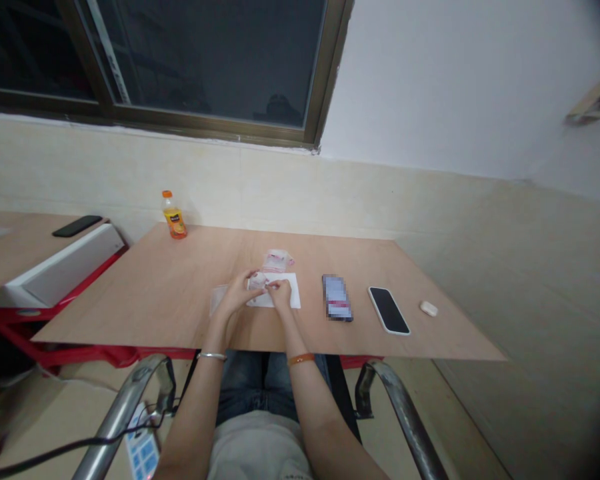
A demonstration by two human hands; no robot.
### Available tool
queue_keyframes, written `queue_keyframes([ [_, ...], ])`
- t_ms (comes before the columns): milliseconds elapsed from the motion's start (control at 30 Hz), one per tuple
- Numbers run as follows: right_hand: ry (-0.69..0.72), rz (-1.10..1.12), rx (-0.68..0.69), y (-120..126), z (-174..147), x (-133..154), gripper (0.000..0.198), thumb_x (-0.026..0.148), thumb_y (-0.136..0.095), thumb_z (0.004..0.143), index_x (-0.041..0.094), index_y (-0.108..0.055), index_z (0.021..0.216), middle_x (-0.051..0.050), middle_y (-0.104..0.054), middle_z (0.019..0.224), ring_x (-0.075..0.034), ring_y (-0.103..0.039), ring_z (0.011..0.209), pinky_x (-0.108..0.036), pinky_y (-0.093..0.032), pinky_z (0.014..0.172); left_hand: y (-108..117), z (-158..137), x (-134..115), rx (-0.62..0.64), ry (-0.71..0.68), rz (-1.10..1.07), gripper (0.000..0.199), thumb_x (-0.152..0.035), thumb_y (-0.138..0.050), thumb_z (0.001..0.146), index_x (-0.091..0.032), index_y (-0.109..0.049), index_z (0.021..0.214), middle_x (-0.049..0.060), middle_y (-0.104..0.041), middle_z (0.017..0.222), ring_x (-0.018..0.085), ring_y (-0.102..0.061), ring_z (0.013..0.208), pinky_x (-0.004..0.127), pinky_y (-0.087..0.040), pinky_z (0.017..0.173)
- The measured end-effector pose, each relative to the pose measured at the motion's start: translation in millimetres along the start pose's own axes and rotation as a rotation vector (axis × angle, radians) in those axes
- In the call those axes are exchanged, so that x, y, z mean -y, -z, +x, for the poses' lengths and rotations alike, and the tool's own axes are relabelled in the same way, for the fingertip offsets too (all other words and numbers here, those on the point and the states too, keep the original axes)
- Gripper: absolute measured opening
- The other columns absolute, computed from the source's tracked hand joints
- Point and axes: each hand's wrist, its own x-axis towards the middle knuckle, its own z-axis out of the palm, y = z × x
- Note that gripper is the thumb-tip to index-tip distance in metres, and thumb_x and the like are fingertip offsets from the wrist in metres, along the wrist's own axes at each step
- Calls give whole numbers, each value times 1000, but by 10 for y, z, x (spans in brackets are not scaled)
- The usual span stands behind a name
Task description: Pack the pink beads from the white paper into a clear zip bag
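My left hand (239,293) is closed, thumb and fingers curved round a small clear plastic bag (257,281) above a white sheet of paper (293,293). Beside it, my right hand (280,292) pinches with its fingertips at the bag's right side. What sits between those fingertips is too small to make out. Just beyond the paper lies another clear plastic bag (277,260) with pink markings. A flat translucent piece (217,297) lies on the table, partly behind my left hand.
On the wooden table (130,300) lie a phone with a lit screen (337,297), a white-edged phone (389,311) and a small white case (429,308). An orange-capped juice bottle (174,217) stands at the back left. Metal armrests (125,413) flank me.
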Motion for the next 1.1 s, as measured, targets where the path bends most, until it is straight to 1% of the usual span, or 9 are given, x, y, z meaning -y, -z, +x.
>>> queue_keyframes([
  [100,15,14,4,23,-18,13,7,12,-65,59,15,-58,58,-5,-66,65,-16,-60,62,-24,-46,58,18,-6,-7,-4,13,11,58,-28,-76,61,-13,-57,113,13,-62,115,24,-59,104,40,-46,94],
  [300,12,43,28,91,-3,-39,7,11,-64,56,16,-59,56,-6,-68,68,-17,-62,65,-26,-49,62,24,-25,-38,-4,17,5,54,-24,-75,62,-15,-57,112,11,-62,114,23,-59,104,39,-47,92],
  [467,-24,87,-13,95,-23,-55,2,15,-63,60,15,-61,61,-8,-69,73,-17,-62,66,-26,-49,63,27,-23,-4,14,24,-24,57,-24,-76,61,-13,-57,114,13,-61,116,24,-59,104,38,-48,90],
  [600,-47,143,-51,113,-86,12,10,24,-63,63,14,-61,65,-9,-69,72,-17,-62,65,-26,-50,62,23,-18,56,25,45,-67,60,-29,-76,61,-13,-56,115,13,-62,116,24,-60,102,37,-49,88],
  [700,-30,235,-87,154,-125,148,18,31,-65,64,14,-61,67,-8,-68,73,-17,-62,66,-27,-50,61,18,-31,14,79,71,-87,56,-29,-75,61,-14,-58,111,11,-64,110,22,-61,97,35,-51,84],
  [767,21,277,-79,197,-134,291,20,34,-65,65,14,-62,69,-7,-68,74,-17,-61,67,-27,-49,63,18,-42,-40,110,59,-60,51,-28,-74,61,-16,-60,108,8,-65,107,21,-62,94,34,-51,83],
  [867,146,268,-6,278,-137,544,20,34,-64,68,15,-66,74,-6,-68,78,-16,-61,73,-28,-48,70,17,-50,-91,124,33,-26,47,-27,-74,60,-17,-61,104,7,-66,105,20,-61,94,34,-50,85],
  [967,238,233,67,345,-166,752,18,33,-63,71,16,-67,75,-5,-68,82,-17,-61,81,-26,-47,68,12,-46,-94,114,26,-33,49,-28,-74,61,-16,-61,106,7,-65,106,21,-61,94,35,-50,85],
  [1100,298,188,112,362,-243,875,15,33,-66,70,19,-70,73,-5,-66,88,-18,-59,88,-27,-47,71,15,-49,-108,116,-1,-72,48,-30,-73,61,-17,-61,106,6,-66,106,21,-61,95,35,-50,85],
])
